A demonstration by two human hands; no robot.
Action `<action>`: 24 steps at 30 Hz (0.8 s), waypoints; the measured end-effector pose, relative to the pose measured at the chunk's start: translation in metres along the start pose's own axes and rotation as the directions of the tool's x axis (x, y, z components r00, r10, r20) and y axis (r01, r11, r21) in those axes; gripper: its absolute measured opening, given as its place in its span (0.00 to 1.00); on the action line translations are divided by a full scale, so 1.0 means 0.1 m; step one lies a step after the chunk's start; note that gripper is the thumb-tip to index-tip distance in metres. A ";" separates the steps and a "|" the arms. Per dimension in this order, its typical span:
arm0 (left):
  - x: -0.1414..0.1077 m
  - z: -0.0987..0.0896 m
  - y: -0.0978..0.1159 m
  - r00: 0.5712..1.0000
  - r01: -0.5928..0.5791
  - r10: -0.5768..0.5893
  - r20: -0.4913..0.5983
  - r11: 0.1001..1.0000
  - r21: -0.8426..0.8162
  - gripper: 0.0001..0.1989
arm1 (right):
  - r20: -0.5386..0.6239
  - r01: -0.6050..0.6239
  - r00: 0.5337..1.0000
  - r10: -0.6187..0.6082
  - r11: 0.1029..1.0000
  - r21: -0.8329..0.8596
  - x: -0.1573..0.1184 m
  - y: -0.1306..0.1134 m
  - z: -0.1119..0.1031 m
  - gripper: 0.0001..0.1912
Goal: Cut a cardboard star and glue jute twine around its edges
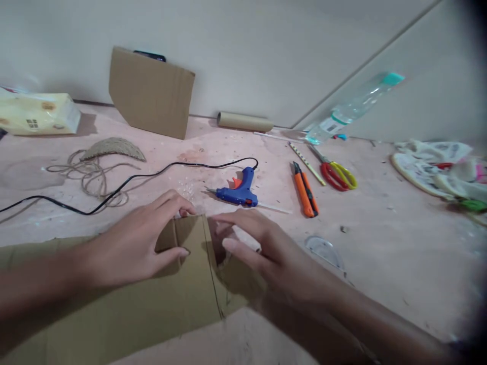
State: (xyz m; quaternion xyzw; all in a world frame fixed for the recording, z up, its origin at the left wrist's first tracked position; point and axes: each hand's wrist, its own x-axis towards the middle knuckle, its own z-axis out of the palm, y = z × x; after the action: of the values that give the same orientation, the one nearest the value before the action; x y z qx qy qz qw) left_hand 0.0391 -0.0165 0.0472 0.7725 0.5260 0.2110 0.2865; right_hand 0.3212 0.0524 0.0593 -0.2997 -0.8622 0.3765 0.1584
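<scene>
A large brown cardboard sheet point(160, 309) lies at the front, with a dark line drawn near its right end. My left hand point(133, 248) is on it, thumb pressed to the top face and fingers curled at the far edge. At the sheet's right end is my right hand point(262, 246), its index fingertip by the far corner and its thumb apart from it. Between these fingers nothing held can be seen. Under the right hand a pale, curved piece shows partly; its kind is hidden. Beyond both hands rests a blue glue gun point(238, 191) with an orange trigger.
Right of the glue gun lie an orange box cutter point(305, 195), a patterned stick point(306, 163) and red-yellow scissors point(337, 172). A black cord point(133, 177) crosses twine point(91, 175) at left. Against the wall stand a cardboard piece point(150, 94) and a leaning bottle point(353, 109).
</scene>
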 end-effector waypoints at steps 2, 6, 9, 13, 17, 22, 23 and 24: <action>-0.01 -0.02 0.07 0.999 -0.044 0.044 -0.010 0.999 -0.018 0.17 | 0.154 -0.199 0.975 0.161 0.940 0.278 0.10 -0.13 0.06 0.10; -0.02 -0.10 0.10 0.997 -0.059 0.058 0.043 0.998 0.034 0.16 | 0.297 -0.365 0.925 0.237 0.774 0.517 0.21 -0.24 0.12 0.22; 0.00 -0.15 0.06 0.982 0.002 -0.026 0.189 0.992 0.123 0.18 | 0.300 -0.385 0.920 0.251 0.721 0.576 0.21 -0.25 0.16 0.26; -0.01 -0.19 0.03 0.962 -0.004 -0.051 0.268 0.980 0.200 0.21 | 0.344 -0.398 0.911 0.229 0.707 0.585 0.15 -0.19 0.18 0.29; -0.06 -0.15 0.05 0.924 -0.054 -0.063 0.376 0.954 0.294 0.18 | 0.414 -0.382 0.897 0.157 0.748 0.543 0.10 -0.07 0.15 0.24; -0.12 -0.10 0.02 0.883 -0.057 -0.114 0.455 0.936 0.346 0.16 | 0.427 -0.331 0.895 0.127 0.831 0.447 0.05 0.00 0.08 0.20; -0.13 -0.13 -0.02 0.883 -0.043 -0.131 0.451 0.934 0.355 0.16 | 0.411 -0.315 0.902 0.131 0.850 0.421 0.04 0.01 0.06 0.19; -0.15 -0.17 -0.05 0.884 -0.023 -0.152 0.442 0.930 0.366 0.17 | 0.383 -0.302 0.912 0.145 0.871 0.389 0.03 0.02 0.05 0.19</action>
State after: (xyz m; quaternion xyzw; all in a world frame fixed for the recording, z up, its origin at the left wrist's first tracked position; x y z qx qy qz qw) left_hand 0.0194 -0.0247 0.0560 0.8213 0.4980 -0.0890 0.2637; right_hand 0.3174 0.0526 0.0544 -0.2855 -0.7276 0.6234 0.0245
